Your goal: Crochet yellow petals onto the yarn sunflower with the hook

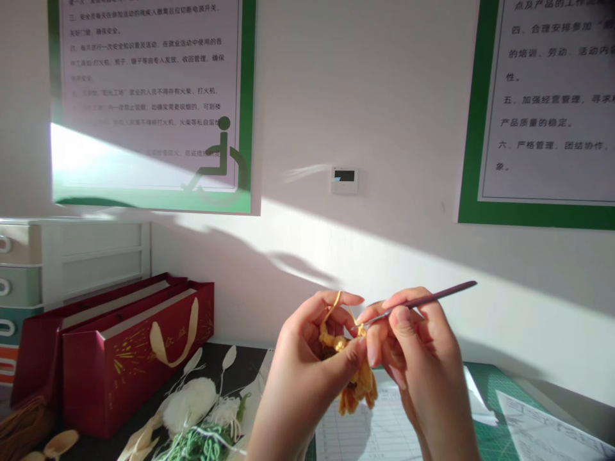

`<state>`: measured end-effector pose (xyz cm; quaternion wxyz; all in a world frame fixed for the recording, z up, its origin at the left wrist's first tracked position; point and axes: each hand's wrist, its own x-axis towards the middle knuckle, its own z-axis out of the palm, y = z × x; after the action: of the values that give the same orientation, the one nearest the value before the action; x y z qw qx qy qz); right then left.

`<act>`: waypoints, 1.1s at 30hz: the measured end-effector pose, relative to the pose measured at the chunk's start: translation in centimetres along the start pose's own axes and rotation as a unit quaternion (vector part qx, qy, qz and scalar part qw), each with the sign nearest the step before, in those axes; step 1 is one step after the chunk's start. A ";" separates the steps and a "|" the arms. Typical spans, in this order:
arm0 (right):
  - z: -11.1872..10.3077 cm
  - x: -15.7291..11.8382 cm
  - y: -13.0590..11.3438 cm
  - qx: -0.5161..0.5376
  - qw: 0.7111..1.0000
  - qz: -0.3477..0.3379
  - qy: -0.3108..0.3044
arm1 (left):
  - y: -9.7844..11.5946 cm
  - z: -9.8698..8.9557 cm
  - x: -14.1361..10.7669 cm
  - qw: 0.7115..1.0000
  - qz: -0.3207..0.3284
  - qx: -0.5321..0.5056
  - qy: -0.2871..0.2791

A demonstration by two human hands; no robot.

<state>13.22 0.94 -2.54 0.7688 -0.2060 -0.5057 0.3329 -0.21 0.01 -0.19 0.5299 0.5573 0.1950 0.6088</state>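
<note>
My left hand point(314, 349) is closed on a piece of yellow crochet work point(355, 392), pinching it between thumb and fingers. A strand of yellow yarn point(331, 307) loops over the left forefinger. In my right hand point(417, 346) is a crochet hook point(435, 296) with a dark purple handle, tilted up to the right. The hook's thin metal tip meets the upper edge of the crochet work, close to the left thumb. Orange-yellow petal-like pieces hang below the fingers. Both hands hide part of the work, so the stitch at the tip is hard to make out.
Red gift bags point(139, 358) stand at the left beside a drawer unit point(22, 282). White yarn pieces point(189, 404) and green yarn point(199, 445) lie in front of them. Printed sheets point(369, 422) rest beneath the hands on a green cutting mat point(497, 378). Posters point(247, 96) hang on the wall.
</note>
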 end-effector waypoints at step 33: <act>-1.2 0.4 -0.2 0.042 0.994 -0.005 -0.096 | -0.8 -2.4 1.4 0.987 -0.070 -0.058 -0.134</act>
<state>14.52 1.13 -2.63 0.7261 -0.1378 -0.5639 0.3686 -1.74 2.39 -0.96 0.6242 0.5871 0.1248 0.5001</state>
